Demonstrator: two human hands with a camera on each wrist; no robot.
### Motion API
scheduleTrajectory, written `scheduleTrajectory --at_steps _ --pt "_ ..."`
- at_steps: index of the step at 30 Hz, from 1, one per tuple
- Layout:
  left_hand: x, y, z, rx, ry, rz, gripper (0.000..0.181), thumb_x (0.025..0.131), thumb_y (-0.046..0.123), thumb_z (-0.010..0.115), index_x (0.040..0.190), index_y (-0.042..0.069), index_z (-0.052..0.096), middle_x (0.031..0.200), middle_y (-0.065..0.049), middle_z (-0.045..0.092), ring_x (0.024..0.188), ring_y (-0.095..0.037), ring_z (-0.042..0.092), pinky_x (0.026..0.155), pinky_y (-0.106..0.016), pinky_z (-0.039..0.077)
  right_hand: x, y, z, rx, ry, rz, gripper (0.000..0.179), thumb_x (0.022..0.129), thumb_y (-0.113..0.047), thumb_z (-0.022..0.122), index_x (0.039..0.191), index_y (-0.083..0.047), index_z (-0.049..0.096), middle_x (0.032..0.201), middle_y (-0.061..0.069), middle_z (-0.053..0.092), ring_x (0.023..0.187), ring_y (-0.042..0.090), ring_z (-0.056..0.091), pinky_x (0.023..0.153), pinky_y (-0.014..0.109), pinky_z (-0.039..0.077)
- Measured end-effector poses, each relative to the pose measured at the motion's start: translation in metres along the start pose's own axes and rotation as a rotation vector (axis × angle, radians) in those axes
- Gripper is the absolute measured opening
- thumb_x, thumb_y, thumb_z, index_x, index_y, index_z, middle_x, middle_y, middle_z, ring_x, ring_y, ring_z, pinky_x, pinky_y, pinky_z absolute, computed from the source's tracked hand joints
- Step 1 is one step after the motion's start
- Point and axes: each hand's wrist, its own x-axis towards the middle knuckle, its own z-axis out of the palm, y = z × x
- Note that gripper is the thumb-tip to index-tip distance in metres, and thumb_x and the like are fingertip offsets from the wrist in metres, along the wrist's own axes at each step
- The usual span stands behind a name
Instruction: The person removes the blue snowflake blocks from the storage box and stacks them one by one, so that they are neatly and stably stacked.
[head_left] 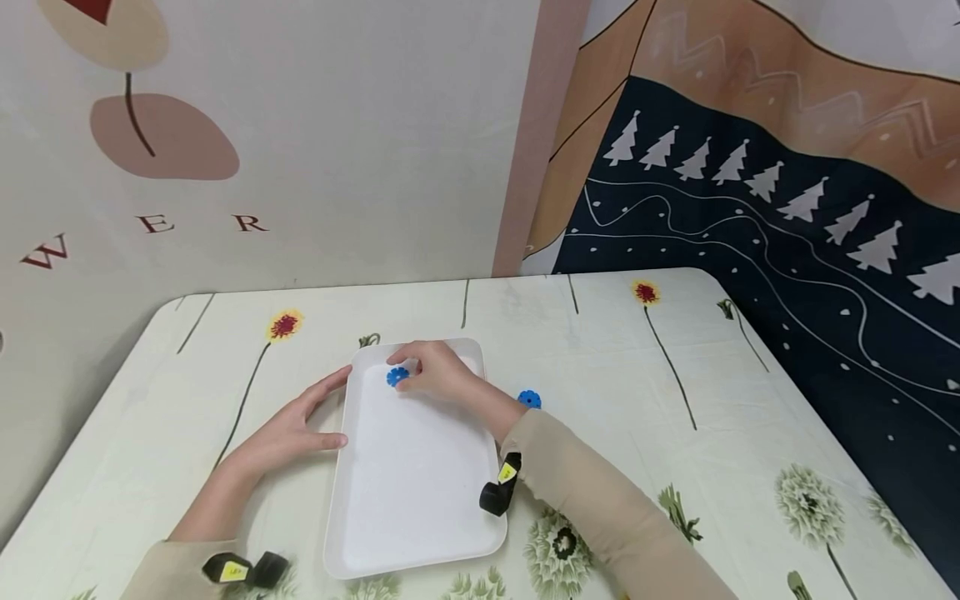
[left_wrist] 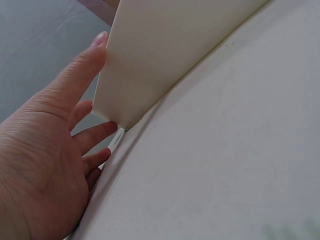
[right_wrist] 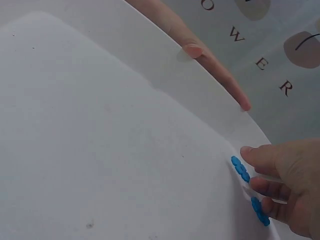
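A shallow white tray lies lengthwise on the table before me. At its far left end, my right hand has a blue notched disc between thumb and fingertips. A second blue notched disc shows under the fingers in the right wrist view; the hand hides it from the head view. My left hand rests at the tray's left side, thumb and fingers spread wide. In the left wrist view its thumb touches the tray's outer wall, other fingers close to the far end.
Another blue notched disc lies on the table to the right of the tray, beside my right forearm. A flowered cloth covers the table. Behind it hang a pale printed curtain and a dark one with trees.
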Motion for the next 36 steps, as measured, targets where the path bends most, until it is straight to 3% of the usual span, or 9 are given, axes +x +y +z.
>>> scheduleTrajectory --at_steps 9,17,27,36 --pt "0.0 0.0 0.001 -0.01 -0.001 -0.013 0.093 0.078 0.018 0.08 0.153 0.017 0.025 0.153 -0.019 0.025 0.139 -0.043 0.014 0.102 -0.069 0.017 0.005 0.004 0.008 -0.104 0.0 -0.031 0.038 0.08 -0.012 0.078 0.118 -0.011 0.069 0.124 0.001 0.062 0.081 0.007 0.055 0.071 0.015 0.044" --pt "0.0 0.001 0.0 0.002 0.002 -0.014 0.093 0.078 0.018 0.08 0.153 0.016 0.024 0.153 -0.02 0.024 0.139 -0.044 0.014 0.101 -0.07 0.017 0.007 0.003 0.01 -0.224 -0.004 -0.06 0.037 0.082 -0.017 0.078 0.118 -0.012 0.069 0.119 0.0 0.064 0.105 0.01 0.057 0.086 0.015 0.042" --pt "-0.001 0.001 -0.001 0.005 0.007 -0.009 0.093 0.078 0.016 0.08 0.153 0.016 0.024 0.153 -0.02 0.025 0.139 -0.045 0.014 0.101 -0.07 0.018 0.007 -0.001 0.011 -0.371 -0.02 -0.12 0.031 0.084 -0.022 0.075 0.114 -0.013 0.071 0.115 0.0 0.064 0.108 0.012 0.056 0.094 0.016 0.039" --pt "0.0 -0.001 0.001 -0.004 0.007 -0.003 0.092 0.078 0.016 0.08 0.153 0.016 0.025 0.153 -0.02 0.025 0.139 -0.044 0.014 0.101 -0.07 0.018 0.003 0.001 0.008 -0.341 -0.022 -0.15 0.028 0.085 -0.021 0.074 0.112 -0.012 0.072 0.111 0.0 0.065 0.105 0.011 0.057 0.093 0.016 0.039"
